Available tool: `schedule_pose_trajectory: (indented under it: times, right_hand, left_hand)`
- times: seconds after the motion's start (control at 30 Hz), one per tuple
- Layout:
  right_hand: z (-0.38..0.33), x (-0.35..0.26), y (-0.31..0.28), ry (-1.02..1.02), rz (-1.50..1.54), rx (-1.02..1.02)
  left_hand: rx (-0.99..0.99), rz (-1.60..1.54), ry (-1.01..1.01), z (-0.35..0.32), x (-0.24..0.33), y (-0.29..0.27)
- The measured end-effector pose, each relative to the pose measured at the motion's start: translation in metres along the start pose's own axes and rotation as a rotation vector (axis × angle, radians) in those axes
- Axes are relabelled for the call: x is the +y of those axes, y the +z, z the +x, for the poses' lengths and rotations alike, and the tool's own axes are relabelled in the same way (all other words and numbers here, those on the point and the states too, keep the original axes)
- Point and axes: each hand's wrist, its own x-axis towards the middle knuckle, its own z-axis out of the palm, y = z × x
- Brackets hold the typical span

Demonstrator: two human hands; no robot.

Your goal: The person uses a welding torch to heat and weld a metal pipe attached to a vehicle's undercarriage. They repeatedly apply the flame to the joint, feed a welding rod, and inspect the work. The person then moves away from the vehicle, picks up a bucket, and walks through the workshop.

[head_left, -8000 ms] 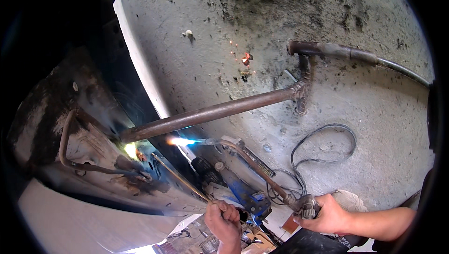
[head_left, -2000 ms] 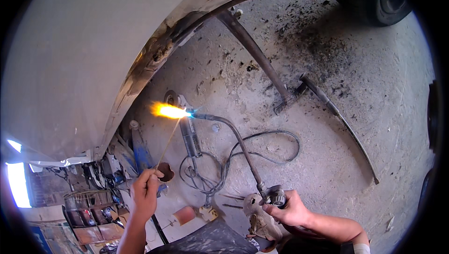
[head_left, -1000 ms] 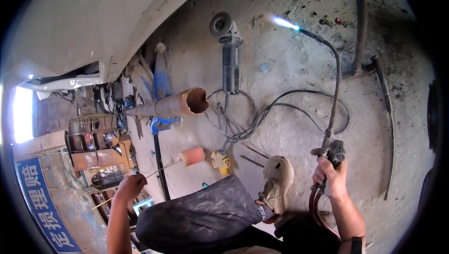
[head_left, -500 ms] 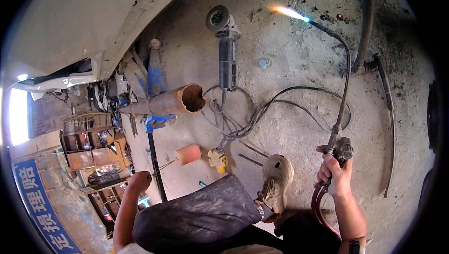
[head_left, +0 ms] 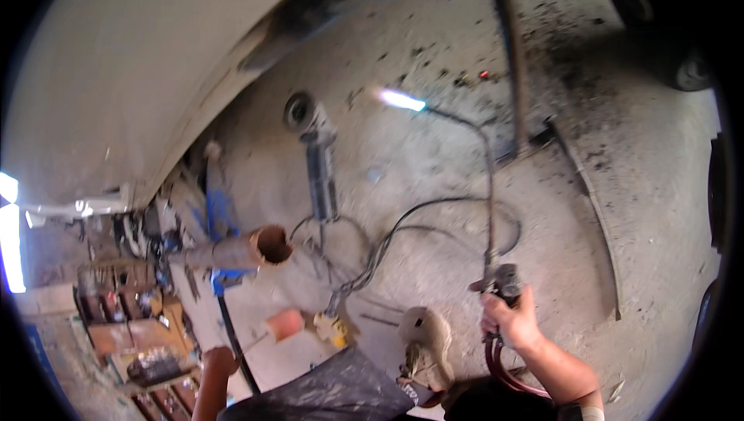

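My right hand (head_left: 508,316) is wrapped round the valve handle of a lit gas torch (head_left: 490,212). Its long bent neck reaches forward, and a bright white-blue flame (head_left: 403,99) points left from the tip. Reddish hoses (head_left: 496,371) trail from the handle's lower end. At lower left, my closed left hand (head_left: 221,360) grips thin wire (head_left: 256,342), faint and blurred here, that runs toward an orange cup-like cylinder (head_left: 285,325). Near that hand, a rusty pipe (head_left: 232,253) with a ragged open end lies across a blue metal stand (head_left: 221,216).
An angle grinder (head_left: 320,173) lies on the floor, its cord looping by a yellow plug or socket (head_left: 332,328). A pale vehicle panel (head_left: 132,72) overhangs the upper left. Metal bars (head_left: 508,57) stand right of the flame. My shoe (head_left: 426,343) is near the torch; shelves (head_left: 128,305) stand left.
The view has shifted, so floor objects appear lower and further left. More of the vehicle's underside shows at the top. Both hands keep their grips, and the torch still burns.
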Motion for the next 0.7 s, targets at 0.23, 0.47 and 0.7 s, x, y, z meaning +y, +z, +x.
schedule_pose_trajectory:
  times: [0.23, 0.47, 0.7]
  right_hand:
    - [-0.002, 0.002, 0.005, -0.02, -0.252, 0.004]
    - [-0.014, -0.002, 0.009, -0.09, -0.305, 0.047]
    - [-0.022, 0.004, 0.008, -0.284, -0.333, 0.02]
  left_hand:
    - [0.288, -0.348, 0.742, -0.083, 0.061, -0.141]
    - [0.959, -0.33, 1.529, -0.174, 0.254, -0.255]
    - [1.31, -0.199, 1.778, -0.203, 0.316, -0.265]
